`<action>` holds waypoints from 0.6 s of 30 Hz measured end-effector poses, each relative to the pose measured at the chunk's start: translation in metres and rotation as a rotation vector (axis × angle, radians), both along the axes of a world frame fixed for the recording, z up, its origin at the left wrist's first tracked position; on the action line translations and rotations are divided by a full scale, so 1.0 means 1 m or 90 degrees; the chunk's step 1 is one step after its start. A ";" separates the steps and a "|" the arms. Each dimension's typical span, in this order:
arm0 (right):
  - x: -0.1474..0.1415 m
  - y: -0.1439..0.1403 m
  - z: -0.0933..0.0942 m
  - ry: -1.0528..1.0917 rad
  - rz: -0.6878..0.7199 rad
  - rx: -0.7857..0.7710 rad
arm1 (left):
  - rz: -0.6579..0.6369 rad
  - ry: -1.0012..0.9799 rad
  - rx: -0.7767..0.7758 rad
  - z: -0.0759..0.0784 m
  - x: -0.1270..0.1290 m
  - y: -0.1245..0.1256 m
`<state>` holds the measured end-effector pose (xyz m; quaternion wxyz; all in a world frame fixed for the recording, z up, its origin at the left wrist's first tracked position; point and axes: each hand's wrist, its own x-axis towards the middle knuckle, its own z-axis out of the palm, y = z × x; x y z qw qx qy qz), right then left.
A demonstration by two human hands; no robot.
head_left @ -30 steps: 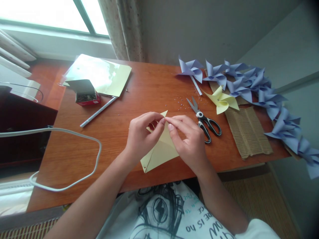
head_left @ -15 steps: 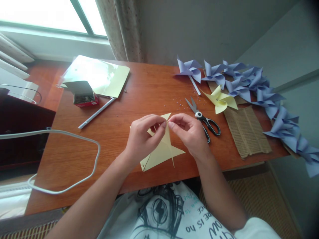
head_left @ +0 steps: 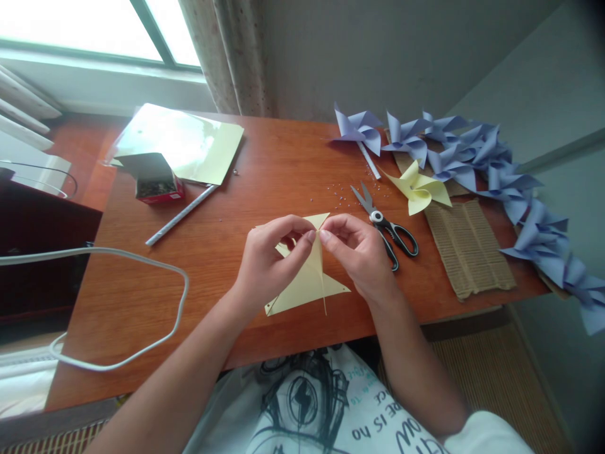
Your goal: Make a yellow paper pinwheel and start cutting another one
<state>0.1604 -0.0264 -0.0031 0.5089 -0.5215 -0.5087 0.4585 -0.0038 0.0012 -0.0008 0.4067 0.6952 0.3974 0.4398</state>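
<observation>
Left hand (head_left: 274, 252) has thumb and forefinger closed in a pinch on the yellow paper (head_left: 302, 284); the right hand (head_left: 363, 252) pinches it just beside, their tips close together, though the exact spot held is hidden. The paper lies below and between both hands on the table (head_left: 283, 164), one corner pointing up beyond the pinch, a thin edge hanging beneath it, holed corners towards each wrist.

From the left: white cable (head_left: 184, 290); red box (head_left: 163, 197), lid raised, its label too small to read; stick (head_left: 179, 215); glossy packet (head_left: 189, 142). Mid-view, the shirt (head_left: 321, 403) reads "RE IS NO" and "OW", other letters blurred. Rightward: scissors (head_left: 377, 217), blades spread; yellow pinwheel (head_left: 420, 189); cardboard (head_left: 472, 252); purple pinwheels (head_left: 513, 183).
</observation>
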 end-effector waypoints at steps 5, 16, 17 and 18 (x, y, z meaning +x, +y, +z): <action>-0.002 -0.001 -0.001 -0.037 -0.017 0.014 | -0.001 -0.044 -0.061 -0.002 0.000 0.001; 0.047 -0.013 0.010 -0.389 -0.114 0.082 | 0.010 -0.058 -0.065 -0.001 0.001 0.000; 0.060 -0.016 0.008 -0.467 -0.152 0.081 | 0.011 -0.062 -0.065 -0.001 0.001 0.000; 0.073 -0.019 0.005 -0.530 -0.178 0.073 | 0.010 -0.064 -0.065 -0.001 0.001 0.000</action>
